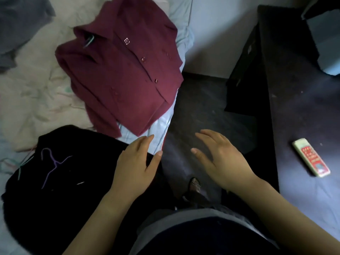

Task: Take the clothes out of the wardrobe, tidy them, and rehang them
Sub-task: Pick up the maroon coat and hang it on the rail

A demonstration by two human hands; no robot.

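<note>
You are partway through, by my reading: at least 3 garments are out and lie on the bed point(27, 100), and none is back on a rail. The wardrobe itself is not in view, so what remains inside cannot be told.

The maroon button shirt point(121, 74) lies flat with a hanger point(89, 41) in its collar; it looks ready to rehang. The black garment point(60, 181) lies bunched near you, with a loose purple hanger point(53, 162) on top. A grey garment point(20, 24) is at the far corner.

Your left hand point(136, 162) is at the black garment's edge and your right hand point(220, 159) is over the floor. Both have straight, spread fingers and hold nothing.

1 small red-and-cream box point(311, 156) lies shut on the dark tabletop point(294, 107), its contents unseen.
</note>
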